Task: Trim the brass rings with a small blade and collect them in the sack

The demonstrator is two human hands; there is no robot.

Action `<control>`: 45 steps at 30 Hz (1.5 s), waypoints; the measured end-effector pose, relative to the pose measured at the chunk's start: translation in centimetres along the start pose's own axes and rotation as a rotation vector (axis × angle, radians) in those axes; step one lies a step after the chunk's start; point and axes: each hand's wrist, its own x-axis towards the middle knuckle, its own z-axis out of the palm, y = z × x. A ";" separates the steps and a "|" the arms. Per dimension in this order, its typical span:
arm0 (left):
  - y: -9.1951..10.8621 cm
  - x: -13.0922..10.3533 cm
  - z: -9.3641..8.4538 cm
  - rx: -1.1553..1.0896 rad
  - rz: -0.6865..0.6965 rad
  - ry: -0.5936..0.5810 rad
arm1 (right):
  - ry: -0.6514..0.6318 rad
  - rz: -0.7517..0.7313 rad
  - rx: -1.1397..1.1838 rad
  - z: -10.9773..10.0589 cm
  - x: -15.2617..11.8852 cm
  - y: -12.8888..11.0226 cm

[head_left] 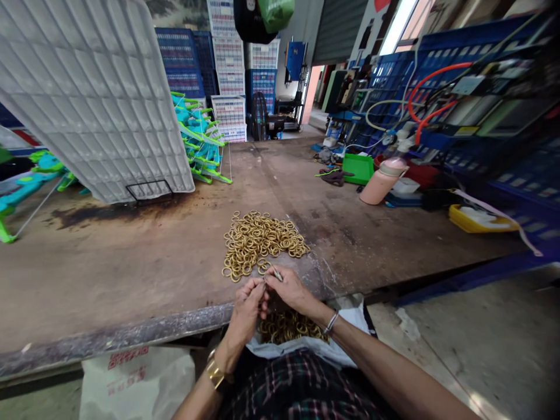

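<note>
Many small brass-coloured rings (256,239) lie in a loose pile on the brown table (175,262). Just in front of the pile, at the table's near edge, my two hands meet with fingertips together. My left hand (251,300) is closed in a pinch, and what it holds is too small to make out. Between the thumb and finger of my right hand (286,287) is a small metal tool, its tip showing beside the thumb. Below my hands, an open white bag (354,321) on the lap holds more rings.
A ribbed white tray panel (109,105) leans at the left, near green and turquoise plastic parts (201,140). At the right are a green tray (357,168), a pink bottle (380,184) and a yellow tray (476,220). Stacked crates (230,76) stand behind.
</note>
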 end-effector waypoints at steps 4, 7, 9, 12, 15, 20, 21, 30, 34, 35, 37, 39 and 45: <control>0.1 -0.1 0.2 -0.076 -0.021 -0.045 | -0.052 0.025 0.126 -0.1 0.0 0.3; 0.1 -0.2 0.2 -0.114 -0.018 -0.063 | -0.065 0.030 0.164 -0.1 0.0 0.4; 0.0 -0.3 0.2 -0.132 -0.011 -0.071 | -0.064 0.025 0.160 -0.1 0.0 0.3; -0.1 -0.4 0.1 -0.157 -0.021 -0.084 | -0.072 0.008 0.141 -0.1 -0.1 0.2; 0.0 -0.5 0.0 -0.185 -0.033 -0.101 | -0.074 -0.009 0.126 -0.1 -0.2 0.0; 0.2 -0.6 0.0 -0.235 -0.041 -0.124 | -0.016 0.000 0.048 -0.3 -0.3 -0.4; 0.2 -0.6 0.0 -0.241 -0.041 -0.123 | 0.002 -0.001 -0.009 -0.4 -0.4 -0.4; 0.3 -0.6 0.2 -0.173 -0.009 -0.091 | -0.115 -0.179 -0.693 -0.7 -1.7 -0.4; 0.3 -0.6 0.1 -0.139 0.006 -0.089 | -0.132 -0.181 -0.769 -0.8 -1.8 -0.6; 0.2 -0.6 0.1 -0.127 0.013 -0.087 | -0.129 -0.190 -0.775 -0.7 -1.8 -0.5; 0.2 -0.6 0.1 -0.106 0.025 -0.080 | -0.116 -0.200 -0.782 -0.7 -1.8 -0.4; 0.1 -0.6 0.0 -0.090 0.029 -0.079 | -0.097 -0.194 -0.788 -0.6 -1.8 -0.3; 0.1 -0.6 0.0 -0.079 0.025 -0.077 | -0.121 -0.188 -0.791 -0.6 -1.5 -0.1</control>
